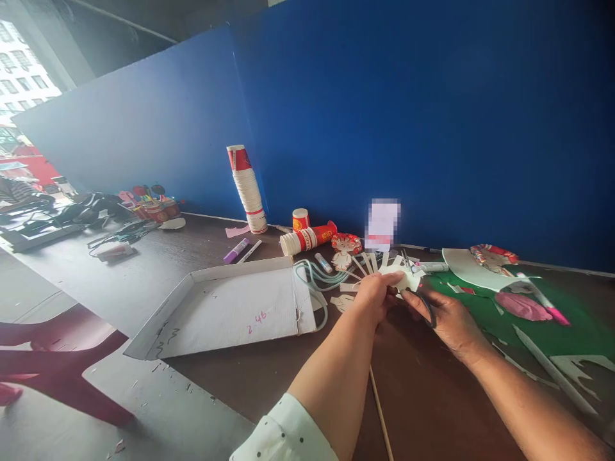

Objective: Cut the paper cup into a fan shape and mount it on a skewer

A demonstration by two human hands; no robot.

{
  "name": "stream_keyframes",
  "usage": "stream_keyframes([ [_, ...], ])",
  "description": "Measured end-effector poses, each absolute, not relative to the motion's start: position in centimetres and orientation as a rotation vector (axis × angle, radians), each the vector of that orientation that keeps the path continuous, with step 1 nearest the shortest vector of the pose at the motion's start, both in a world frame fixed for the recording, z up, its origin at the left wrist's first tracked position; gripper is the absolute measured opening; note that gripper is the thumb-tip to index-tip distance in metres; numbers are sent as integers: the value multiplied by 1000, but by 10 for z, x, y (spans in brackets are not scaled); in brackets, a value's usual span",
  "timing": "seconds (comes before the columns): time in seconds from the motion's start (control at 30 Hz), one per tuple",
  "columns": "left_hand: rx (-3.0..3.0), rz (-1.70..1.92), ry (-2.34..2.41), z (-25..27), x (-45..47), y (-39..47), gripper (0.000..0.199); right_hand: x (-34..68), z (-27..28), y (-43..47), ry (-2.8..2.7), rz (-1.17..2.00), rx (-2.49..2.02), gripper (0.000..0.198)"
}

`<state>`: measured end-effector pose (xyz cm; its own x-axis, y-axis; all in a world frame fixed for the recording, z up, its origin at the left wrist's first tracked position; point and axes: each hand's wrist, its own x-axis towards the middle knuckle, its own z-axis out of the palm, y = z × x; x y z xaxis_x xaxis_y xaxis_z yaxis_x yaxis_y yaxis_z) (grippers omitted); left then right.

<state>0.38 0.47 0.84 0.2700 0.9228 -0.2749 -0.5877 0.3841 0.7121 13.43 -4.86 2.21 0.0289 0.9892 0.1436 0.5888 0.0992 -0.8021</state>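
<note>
Head view, near to far: status?

Wooden stick (380, 413) first, lying on the dark table (427, 410). Then the hands. Left hand (377, 296): thumb on top, pinching the fringed paper (402, 278). Right hand (449, 321): fingers curled round the handle of the scissors (432, 312). Paper sits between the two hands, strips fanned out.

Risk?

Overcut, I'd say. Blades running too deep would drop a strip or split the middle. Weak pinch would let the paper twist mid-snip. Left fingertips are near the blades (blade gap: can't tell from here), so a slip could nick them.

Surroundings?

Left: white cardboard tray (206, 314), with pale cable (325, 314) looped just beside it, near the left hand. Possible snag if that hand sweeps left. Right: green sheet (583, 330), pink disc (523, 307) and pink-tipped marker (545, 301) on it, plus scraps. Offcuts could get lost there.

Farther out?

Glue stick (323, 262), decorated cutout (343, 255), then lying cups (307, 239), all crowding the space beyond the paper. Tall cup stack (248, 192) looks tilted (maybe lens); a table jolt could topple it. Blue partition (432, 115) blocks reach at the back.
</note>
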Motion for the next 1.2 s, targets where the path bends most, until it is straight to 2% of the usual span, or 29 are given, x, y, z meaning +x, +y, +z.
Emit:
stream_keyframes([
  [0.17,540,1092,752,6,5,5,26,132,24,-50,-1612,690,-1553,46],
  [0.43,613,1159,707,4,2,5,34,135,22,-49,-1495,756,-1547,38],
  [0.63,665,1194,673,3,-2,9,44,136,27,-50,-1514,828,-1524,43],
  [0.97,655,1200,655,8,-1,6,40,142,16,-45,-1591,897,-1477,39],
  [1.2,673,1201,662,3,1,9,45,143,19,-46,-1636,889,-1519,38],
])
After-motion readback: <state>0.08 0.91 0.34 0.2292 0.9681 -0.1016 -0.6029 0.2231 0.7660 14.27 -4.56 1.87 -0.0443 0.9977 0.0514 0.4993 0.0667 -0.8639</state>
